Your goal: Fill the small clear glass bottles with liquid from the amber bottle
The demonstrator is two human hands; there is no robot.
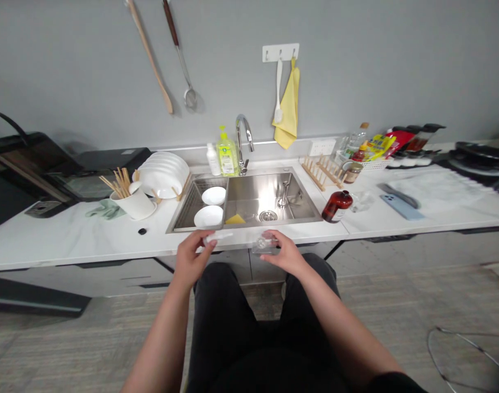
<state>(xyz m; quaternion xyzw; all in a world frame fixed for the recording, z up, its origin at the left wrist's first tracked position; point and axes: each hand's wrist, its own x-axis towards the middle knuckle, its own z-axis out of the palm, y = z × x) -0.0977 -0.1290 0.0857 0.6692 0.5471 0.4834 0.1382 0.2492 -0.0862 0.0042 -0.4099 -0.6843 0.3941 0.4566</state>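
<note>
Just in front of the sink (pixel 302 202), my left grip (pixel 191 259) is clenched on a small white utensil (pixel 218 237), its long axis pointing right toward my right grip (pixel 284 252), which holds a clear plastic box (pixel 263 244) nearer that hand.

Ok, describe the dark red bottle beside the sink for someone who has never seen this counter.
Find the stainless steel sink in the white counter, then look just past its right edge. The dark red bottle stands upright there, close to the rim. It is the only dark red bottle at that spot, in front of the pale wooden rack and beside a small clear item.
</note>
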